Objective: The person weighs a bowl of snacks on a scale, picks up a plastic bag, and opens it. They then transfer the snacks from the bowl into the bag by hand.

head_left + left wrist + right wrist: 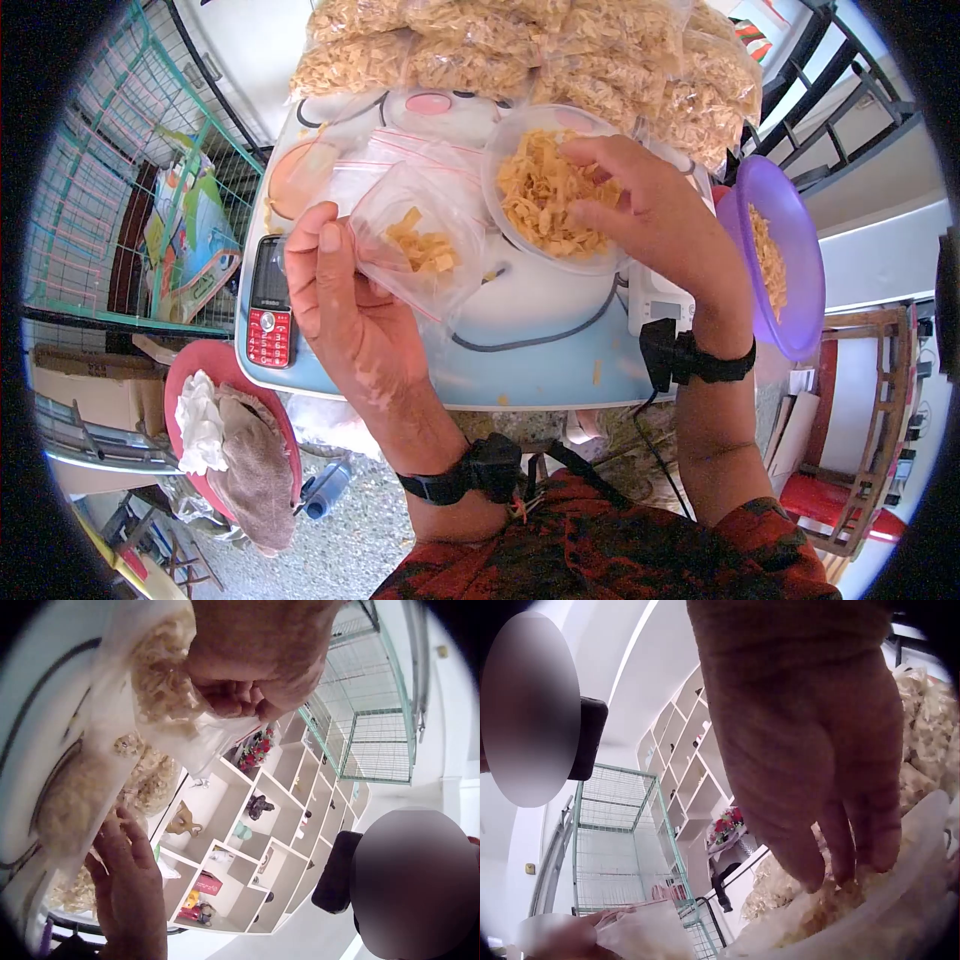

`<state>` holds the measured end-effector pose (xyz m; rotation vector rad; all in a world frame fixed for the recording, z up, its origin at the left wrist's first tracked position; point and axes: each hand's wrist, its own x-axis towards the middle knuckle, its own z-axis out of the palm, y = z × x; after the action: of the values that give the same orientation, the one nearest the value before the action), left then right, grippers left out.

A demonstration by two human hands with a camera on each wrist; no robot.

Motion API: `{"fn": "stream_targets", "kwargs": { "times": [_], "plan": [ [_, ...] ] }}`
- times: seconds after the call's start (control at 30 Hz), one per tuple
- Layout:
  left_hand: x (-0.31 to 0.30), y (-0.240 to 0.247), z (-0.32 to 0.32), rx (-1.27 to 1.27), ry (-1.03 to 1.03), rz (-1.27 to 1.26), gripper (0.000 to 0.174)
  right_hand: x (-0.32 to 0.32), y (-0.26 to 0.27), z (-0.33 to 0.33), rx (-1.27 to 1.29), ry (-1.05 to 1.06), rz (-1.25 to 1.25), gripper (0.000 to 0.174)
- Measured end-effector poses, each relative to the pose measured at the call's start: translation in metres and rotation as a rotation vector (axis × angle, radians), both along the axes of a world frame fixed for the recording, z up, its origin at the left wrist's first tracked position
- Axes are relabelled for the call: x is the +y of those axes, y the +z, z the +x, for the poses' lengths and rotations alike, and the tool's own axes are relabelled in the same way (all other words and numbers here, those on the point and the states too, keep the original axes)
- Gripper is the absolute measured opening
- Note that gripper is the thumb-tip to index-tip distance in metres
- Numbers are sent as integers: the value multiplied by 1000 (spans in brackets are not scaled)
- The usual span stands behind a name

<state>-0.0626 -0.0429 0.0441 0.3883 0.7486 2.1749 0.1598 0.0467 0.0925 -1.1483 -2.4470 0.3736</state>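
Note:
The left hand [345, 305] grips the edge of a clear zip bag [455, 205], its mouth towards the right. Some pale yellow flakes [425, 245] lie inside. The right hand [670, 215] reaches over a clear round bowl [492, 190], fingertips down among the flakes [545, 195], thumb and fingers apart. In the left wrist view, the left hand [259, 656] has its fingers curled at the bag [165, 682]. The right wrist view has the right hand [810, 750] with fingers pointing down at the flakes [829, 907]; whether any are pinched is hidden.
Filled bags [470, 65] are piled along the table's back. Flat zip bags [375, 165] lie behind the left hand. A red phone [268, 330] is at the left edge, a white device [655, 300] right of the bowl, and a purple basin [805, 260] stands at the far right.

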Motion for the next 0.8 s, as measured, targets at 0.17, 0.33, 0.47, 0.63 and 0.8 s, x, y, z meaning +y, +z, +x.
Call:
{"fn": "stream_targets", "kwargs": {
  "times": [0.17,0.33,0.47,0.63,0.8],
  "plan": [
    [0,2,2,-7,-1,-6,18,-3,-14,-3,-122,35,138,43],
    [-1,2,1,4,-1,-23,19,-6,-12,-13,-93,-21,36,32],
    [-2,-10,-7,61,-25,-24,29,-3,-8,-16,19,-28,-3,22],
    [-2,1,-2,-7,-5,-10,20,1,3,-15,131,-90,91,17],
    [-2,1,-2,-14,-13,0,18,-1,1,-16,406,-165,-109,18]
  ]
}}
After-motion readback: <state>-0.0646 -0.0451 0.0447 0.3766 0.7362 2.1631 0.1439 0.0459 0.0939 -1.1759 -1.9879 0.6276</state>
